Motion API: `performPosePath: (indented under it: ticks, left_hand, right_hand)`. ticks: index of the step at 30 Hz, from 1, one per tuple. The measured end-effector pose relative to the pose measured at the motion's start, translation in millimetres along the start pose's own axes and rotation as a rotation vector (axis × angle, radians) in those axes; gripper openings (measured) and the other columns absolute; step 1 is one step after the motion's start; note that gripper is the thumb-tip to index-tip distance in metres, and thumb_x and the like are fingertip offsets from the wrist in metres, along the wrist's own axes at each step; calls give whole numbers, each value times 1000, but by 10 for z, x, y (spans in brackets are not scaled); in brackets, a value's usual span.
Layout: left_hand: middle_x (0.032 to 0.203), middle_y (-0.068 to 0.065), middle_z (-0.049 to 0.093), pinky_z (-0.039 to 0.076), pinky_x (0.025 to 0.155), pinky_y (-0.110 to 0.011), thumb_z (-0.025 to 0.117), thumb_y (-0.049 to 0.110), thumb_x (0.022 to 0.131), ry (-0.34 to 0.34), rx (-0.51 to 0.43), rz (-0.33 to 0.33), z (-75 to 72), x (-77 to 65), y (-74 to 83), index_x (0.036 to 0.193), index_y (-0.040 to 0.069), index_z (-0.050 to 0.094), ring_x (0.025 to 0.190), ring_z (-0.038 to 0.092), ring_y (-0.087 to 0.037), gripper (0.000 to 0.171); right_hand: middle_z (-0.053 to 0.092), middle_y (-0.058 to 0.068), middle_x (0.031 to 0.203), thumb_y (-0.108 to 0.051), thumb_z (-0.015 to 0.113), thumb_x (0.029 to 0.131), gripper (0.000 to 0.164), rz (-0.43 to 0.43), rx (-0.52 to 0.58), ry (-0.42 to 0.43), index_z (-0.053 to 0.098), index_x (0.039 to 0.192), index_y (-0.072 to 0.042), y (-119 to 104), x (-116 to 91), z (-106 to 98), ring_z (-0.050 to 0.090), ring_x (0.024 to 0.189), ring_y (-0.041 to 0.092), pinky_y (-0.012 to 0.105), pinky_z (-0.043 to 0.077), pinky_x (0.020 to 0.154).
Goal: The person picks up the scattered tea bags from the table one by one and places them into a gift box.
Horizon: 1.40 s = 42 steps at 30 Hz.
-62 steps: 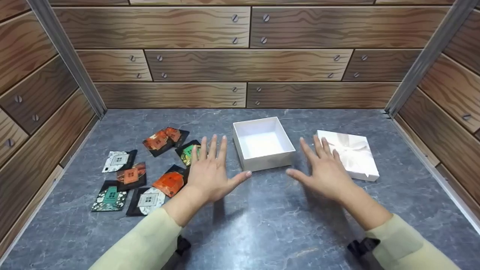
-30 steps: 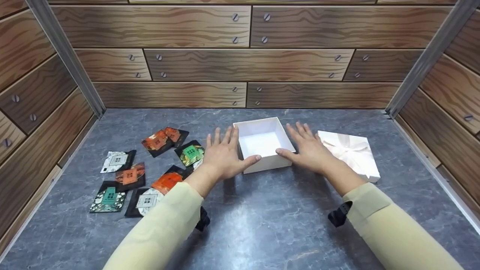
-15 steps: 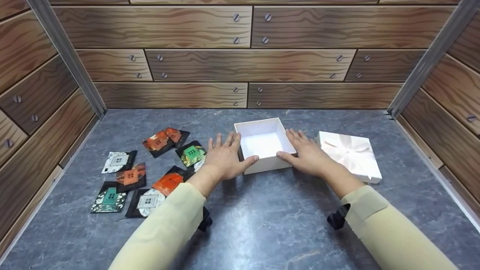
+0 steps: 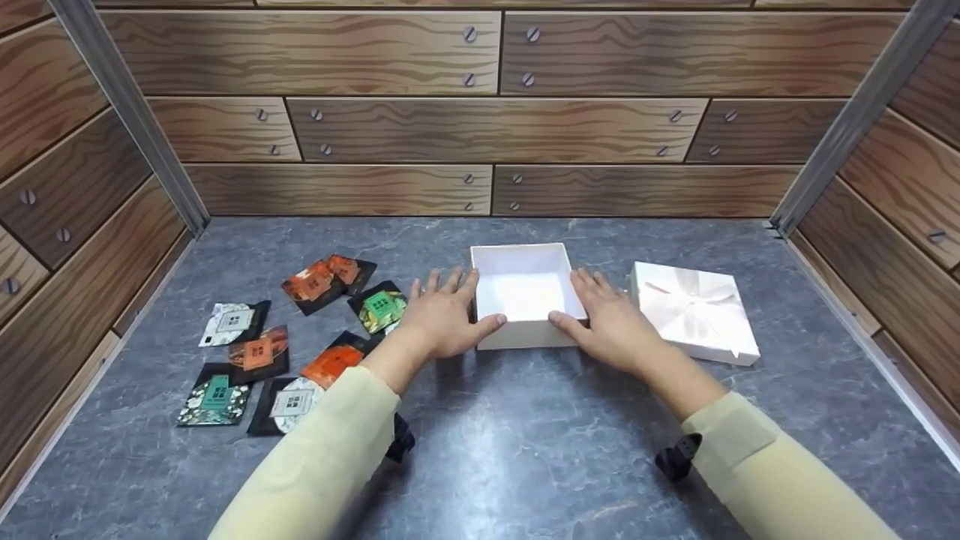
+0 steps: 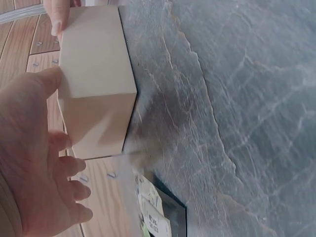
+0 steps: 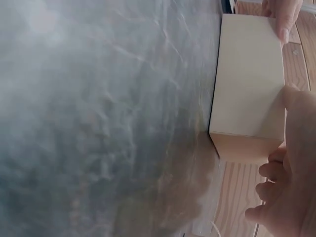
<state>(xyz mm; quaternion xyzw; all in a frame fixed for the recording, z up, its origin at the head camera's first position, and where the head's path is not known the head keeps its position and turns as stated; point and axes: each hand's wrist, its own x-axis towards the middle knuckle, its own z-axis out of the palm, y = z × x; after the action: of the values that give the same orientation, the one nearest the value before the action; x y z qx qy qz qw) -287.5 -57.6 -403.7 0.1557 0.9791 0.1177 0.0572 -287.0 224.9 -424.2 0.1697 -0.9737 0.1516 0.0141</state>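
Note:
A white square box (image 4: 529,335) stands lidless on the grey marbled table, and its inside looks bare. My left hand (image 4: 444,319) rests against its left side, thumb at the front rim and fingers mostly straight. On the opposite side my right hand (image 4: 615,322) touches the box in the same way, thumb on the near right corner. In both wrist views the box's front wall (image 5: 96,54) faces the camera, and the outer fingers are spread loosely off the side wall. To the right lies a white lid (image 4: 694,311) with a pale ribbon bow.
Several flat black sachets with coloured prints lie left of the box, among them a green one (image 4: 381,305), an orange one (image 4: 334,364) and a teal one (image 4: 215,394). My left forearm (image 4: 322,457) passes over the near ones. Wood-patterned walls (image 4: 495,127) enclose the table.
My hands came in from either side to the box. It has turned from a slant to nearly square with me and shifted slightly nearer. The lid and sachets have stayed put.

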Motion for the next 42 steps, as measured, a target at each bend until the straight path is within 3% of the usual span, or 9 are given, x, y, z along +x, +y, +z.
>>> performPosePath:
  ticks: [15,30,42]
  left_hand:
    - [173,-14,25,11,127,-63,40,76,102,-6,19,41,31,-250,-16,170,14,24,158,17,-47,93]
    - [172,-16,29,14,127,-63,40,75,103,55,73,79,94,-483,56,168,8,30,157,21,-47,93]
    - [170,-17,33,15,126,-64,42,73,103,56,73,78,120,-628,84,167,9,31,157,23,-47,92]
  right_hand:
    - [31,22,169,-65,50,105,92,-2,53,46,29,165,3,-142,-318,63,25,156,45,66,25,122]
    - [37,21,167,-62,54,105,88,-39,49,83,35,163,1,-188,-527,88,30,154,46,69,28,119]
    - [40,22,165,-58,58,105,85,-66,56,104,38,162,2,-232,-643,101,32,153,48,70,29,119]
